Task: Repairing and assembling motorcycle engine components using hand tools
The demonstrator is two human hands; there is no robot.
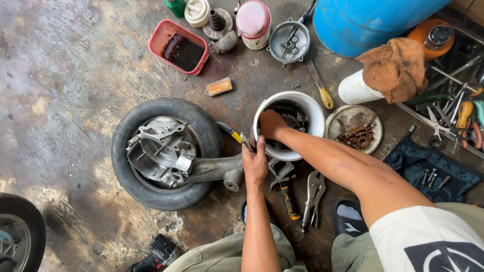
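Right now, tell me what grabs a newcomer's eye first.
At centre, the right hand reaches into a white bucket of dark parts while the left hand steadies its rim. Left of it, a metal engine casing sits inside a black tyre. A blue drum stands top right.

Both bare forearms stretched forward and converging, elbows low near the bent knees. Left hand [255,162] out in front on a nearly straight wrist, back of the hand up, fingers curled in a loose pinch at the tips. Right arm angled in from the right across the body, forearm long and bare, short white sleeve at the shoulder. Right hand [271,125] turned downward, knuckles up, fingertips hidden from view.
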